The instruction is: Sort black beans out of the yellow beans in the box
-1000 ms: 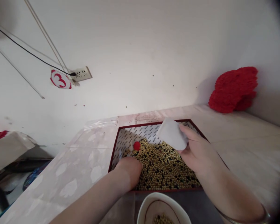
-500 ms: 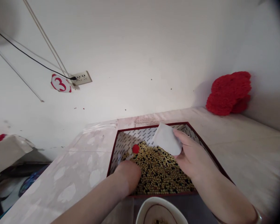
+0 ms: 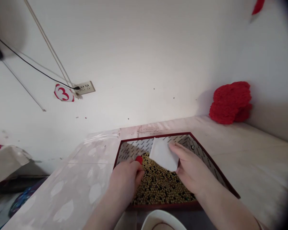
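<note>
My right hand (image 3: 190, 167) grips a white square-cornered thing (image 3: 163, 155), thumb and fingers on its right edge, above the box. Whether it is a pouch or a small dish I cannot tell. Under it spread many small round beads (image 3: 163, 190), mostly gold with dark ones mixed in. They lie in a shallow dark-red box (image 3: 156, 137) with a printed white lining. My left hand (image 3: 127, 175) is over the box's left side, fingers curled inward; what they hold, if anything, is hidden. Just beyond its fingers shows a red round piece (image 3: 139, 159).
A white bowl (image 3: 150, 220) stands at the near edge, partly cut off. A patterned cloth (image 3: 86, 179) covers the table. Fluffy red material (image 3: 230, 102) lies at the back right by the wall. A power socket (image 3: 85, 88) with a plugged cord is on the wall.
My left hand has risen out of the beads, and its curled fingers now show. My right hand has shifted slightly left with the white thing. The view has tilted up a little.
</note>
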Action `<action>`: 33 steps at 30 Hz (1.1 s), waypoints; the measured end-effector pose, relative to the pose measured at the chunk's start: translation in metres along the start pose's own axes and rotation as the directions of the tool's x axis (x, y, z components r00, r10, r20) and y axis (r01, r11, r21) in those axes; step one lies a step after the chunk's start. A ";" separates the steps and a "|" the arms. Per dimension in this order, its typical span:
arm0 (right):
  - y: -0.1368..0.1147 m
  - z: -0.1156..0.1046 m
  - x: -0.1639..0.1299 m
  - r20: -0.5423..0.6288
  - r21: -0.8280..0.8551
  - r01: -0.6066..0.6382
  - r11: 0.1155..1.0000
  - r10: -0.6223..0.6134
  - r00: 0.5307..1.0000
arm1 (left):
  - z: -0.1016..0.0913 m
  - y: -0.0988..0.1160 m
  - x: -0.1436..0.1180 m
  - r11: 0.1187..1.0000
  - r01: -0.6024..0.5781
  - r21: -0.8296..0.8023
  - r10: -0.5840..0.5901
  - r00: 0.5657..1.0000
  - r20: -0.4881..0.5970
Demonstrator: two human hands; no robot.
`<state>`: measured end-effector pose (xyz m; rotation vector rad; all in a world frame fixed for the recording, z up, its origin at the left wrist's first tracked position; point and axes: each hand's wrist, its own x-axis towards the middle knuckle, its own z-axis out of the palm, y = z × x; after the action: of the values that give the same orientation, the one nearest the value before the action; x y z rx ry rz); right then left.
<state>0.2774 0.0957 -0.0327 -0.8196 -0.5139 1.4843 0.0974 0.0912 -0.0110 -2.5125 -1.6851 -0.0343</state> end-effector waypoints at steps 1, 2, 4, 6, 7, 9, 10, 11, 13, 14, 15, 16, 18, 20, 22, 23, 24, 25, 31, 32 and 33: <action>0.001 0.002 -0.002 0.033 -0.025 -0.003 1.000 0.004 0.999 | -0.003 0.001 -0.004 0.996 -0.007 -0.085 -0.007 0.986 -0.168; 0.002 0.003 -0.004 0.076 -0.057 -0.007 0.998 0.011 0.997 | -0.004 0.004 -0.008 0.984 -0.055 -0.171 -0.007 0.938 -0.346; 0.006 0.007 -0.009 0.164 -0.133 -0.018 0.991 0.040 0.986 | -0.005 0.010 -0.012 0.939 -0.225 -0.261 0.012 0.777 -0.629; 0.011 0.011 -0.014 0.232 -0.169 -0.042 0.985 0.081 0.969 | -0.003 0.016 -0.013 0.911 -0.336 -0.238 0.042 0.651 -0.758; 0.014 0.013 -0.016 0.253 -0.163 -0.067 0.984 0.107 0.962 | -0.001 0.019 -0.012 0.909 -0.350 -0.224 0.044 0.618 -0.785; 0.018 0.016 -0.019 0.278 -0.107 -0.130 0.986 0.155 0.948 | 0.003 0.022 -0.010 0.914 -0.346 -0.213 0.037 0.592 -0.805; 0.020 0.017 -0.020 0.285 -0.080 -0.155 0.985 0.171 0.943 | 0.005 0.022 -0.009 0.916 -0.339 -0.213 0.031 0.592 -0.805; 0.022 0.018 -0.021 0.283 -0.068 -0.168 0.983 0.181 0.942 | 0.007 0.022 -0.008 0.919 -0.330 -0.216 0.027 0.599 -0.800; 0.024 0.018 -0.021 0.266 -0.082 -0.169 0.982 0.185 0.946 | 0.009 0.021 -0.009 0.926 -0.309 -0.219 0.020 0.618 -0.786; 0.024 0.017 -0.020 0.255 -0.098 -0.167 0.981 0.187 0.949 | 0.010 0.021 -0.009 0.929 -0.299 -0.217 0.020 0.628 -0.778; 0.025 0.017 -0.020 0.244 -0.108 -0.165 0.980 0.187 0.952 | 0.010 0.020 -0.010 0.932 -0.292 -0.213 0.023 0.636 -0.772; 0.025 0.016 -0.019 0.239 -0.111 -0.163 0.980 0.185 0.953 | 0.010 0.020 -0.011 0.934 -0.291 -0.206 0.029 0.639 -0.769; 0.026 0.015 -0.019 0.237 -0.098 -0.160 0.982 0.179 0.955 | 0.010 0.020 -0.012 0.935 -0.293 -0.202 0.036 0.642 -0.765; 0.028 0.014 -0.019 0.233 -0.085 -0.155 0.984 0.171 0.957 | 0.010 0.019 -0.012 0.929 -0.304 -0.211 0.037 0.644 -0.765; 0.030 0.015 -0.019 0.248 -0.085 -0.157 0.984 0.174 0.953 | 0.009 0.019 -0.012 0.920 -0.315 -0.235 0.025 0.644 -0.764; 0.030 0.015 -0.019 0.261 -0.086 -0.159 0.984 0.176 0.949 | 0.009 0.019 -0.012 0.916 -0.316 -0.248 0.015 0.643 -0.766; 0.031 0.016 -0.020 0.273 -0.085 -0.160 0.983 0.178 0.945 | 0.008 0.018 -0.012 0.913 -0.318 -0.256 0.007 0.640 -0.768; 0.032 0.017 -0.020 0.282 -0.081 -0.161 0.984 0.178 0.943 | 0.008 0.019 -0.013 0.912 -0.317 -0.258 0.003 0.637 -0.771; 0.032 0.017 -0.020 0.311 -0.047 -0.175 0.983 0.181 0.933 | 0.008 0.019 -0.012 0.926 -0.285 -0.246 0.005 0.663 -0.749; 0.033 0.016 -0.019 0.306 -0.050 -0.172 0.984 0.179 0.935 | 0.009 0.019 -0.012 0.930 -0.278 -0.242 0.001 0.658 -0.753; 0.033 0.016 -0.018 0.297 -0.055 -0.171 0.984 0.180 0.938 | 0.009 0.018 -0.011 0.933 -0.276 -0.230 0.002 0.644 -0.765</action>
<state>0.2425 0.0773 -0.0440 -0.6764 -0.7051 1.7852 0.1096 0.0750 -0.0223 -2.2667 -1.1659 -1.2706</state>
